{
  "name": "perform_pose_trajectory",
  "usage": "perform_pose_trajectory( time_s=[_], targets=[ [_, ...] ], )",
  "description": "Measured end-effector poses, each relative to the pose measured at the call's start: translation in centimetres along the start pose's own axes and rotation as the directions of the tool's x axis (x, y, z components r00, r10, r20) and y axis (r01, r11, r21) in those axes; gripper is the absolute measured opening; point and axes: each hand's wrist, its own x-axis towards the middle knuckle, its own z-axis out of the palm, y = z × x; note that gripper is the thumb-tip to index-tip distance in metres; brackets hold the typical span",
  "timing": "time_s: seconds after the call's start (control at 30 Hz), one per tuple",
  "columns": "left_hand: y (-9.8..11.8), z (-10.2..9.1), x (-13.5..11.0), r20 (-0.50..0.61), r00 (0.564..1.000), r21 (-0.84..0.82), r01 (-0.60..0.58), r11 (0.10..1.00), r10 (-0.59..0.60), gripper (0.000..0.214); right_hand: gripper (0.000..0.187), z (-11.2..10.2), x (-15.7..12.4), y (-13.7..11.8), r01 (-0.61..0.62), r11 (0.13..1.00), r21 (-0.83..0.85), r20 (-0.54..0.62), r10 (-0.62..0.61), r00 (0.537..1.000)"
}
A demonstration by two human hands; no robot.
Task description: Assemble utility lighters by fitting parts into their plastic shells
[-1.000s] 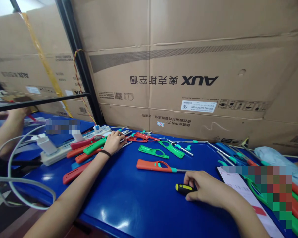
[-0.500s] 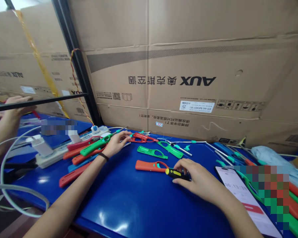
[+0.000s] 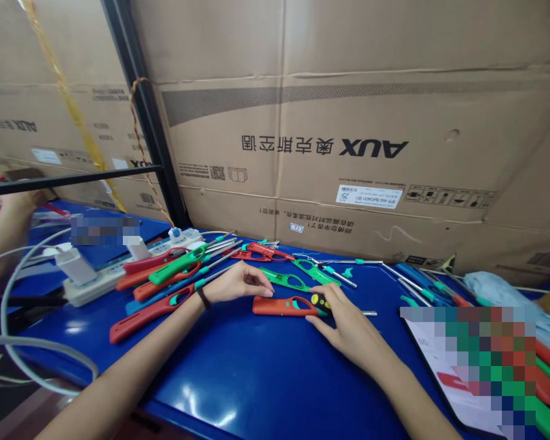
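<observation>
Head view: an orange lighter lies flat on a glossy blue desk, between two bare hands. The left hand is just behind the handle end, fingers curled nearly together; whether they pinch something small, I cannot tell. The right hand has its fingers wrapped around a yellow-and-black screwdriver, thumb spread apart. Neither hand visibly clamps the lighter, so a bump from the screwdriver could spin it into the green half-shell behind.
</observation>
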Motion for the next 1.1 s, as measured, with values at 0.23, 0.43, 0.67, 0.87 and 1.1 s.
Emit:
perform_pose_trajectory(
  time_s=[0.23, 0.43, 0.67, 0.87, 1.1],
  targets=[
    [1.0, -0.3, -0.6, -0.038, 0.999, -0.028, -0.024, 0.999, 0.023, 0.015, 0.022, 0.2, 1.0, 1.2, 0.073, 0.973, -0.220, 0.073, -0.058, 0.996],
    [0.2, -0.6, -0.2, 0.010, 0.987, 0.148, -0.159, 0.976, 0.160, 0.019, 0.026, 0.3, 1.0, 1.4, 0.116, 0.956, -0.271, 0.073, -0.100, 0.992],
    [-0.5, 0.1, -0.2, 0.204, 0.976, 0.154, -0.115, 0.981, 0.083, 0.020, 0.019, 0.6, 1.0, 0.7, 0.132, 0.947, -0.294, 0.069, -0.117, 0.991],
    [-0.4, 0.3, -0.2, 0.200, 0.979, 0.004, -0.041, 0.999, 0.040, 0.024, 0.027, -0.4, 0.6, 0.4, 0.111, 0.943, -0.315, 0.036, -0.105, 0.994],
    [0.0, -0.5, -0.3, -0.006, 0.993, 0.019, -0.120, 0.993, 0.120, 0.023, 0.019, -1.5, 0.2, 1.5, -0.065, 0.962, -0.265, 0.013, 0.071, 0.997]
  ],
)
